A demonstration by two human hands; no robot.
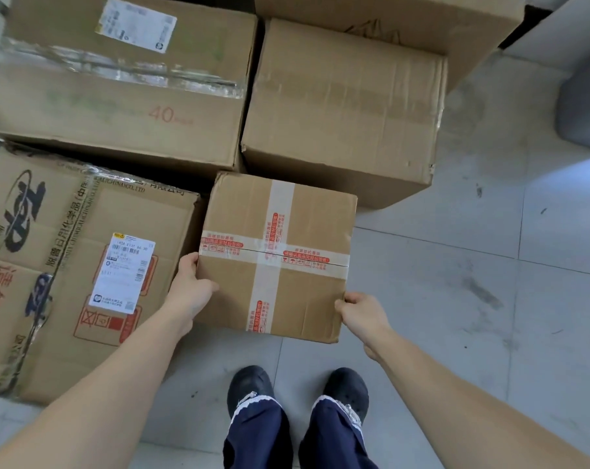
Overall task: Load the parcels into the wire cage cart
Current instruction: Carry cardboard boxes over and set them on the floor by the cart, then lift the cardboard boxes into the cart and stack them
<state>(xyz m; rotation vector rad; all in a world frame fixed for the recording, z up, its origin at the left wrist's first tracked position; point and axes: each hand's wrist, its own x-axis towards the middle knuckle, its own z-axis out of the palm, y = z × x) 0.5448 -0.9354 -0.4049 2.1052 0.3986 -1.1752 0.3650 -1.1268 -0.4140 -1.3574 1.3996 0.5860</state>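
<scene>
Both hands (276, 299) on taped parcel (276, 255), bigger boxes (124, 82) crowding behind (touching).

a single head-worn view, looking steeply down and a little forward from standing height. the wearer's own shoes (298, 389) sit at 6 o'clock near the bottom edge, and both forearms enter from the lower corners, running toward the centre. the tiled floor (455, 299) fills the side from 3 to 5 o'clock, while cardboard boxes (117, 96) crowd the frame from 9 round to 1 o'clock. the lens is wide (straight box edges bow near the borders), and near enough that printed tape and labels partly read. there is no second view.
</scene>
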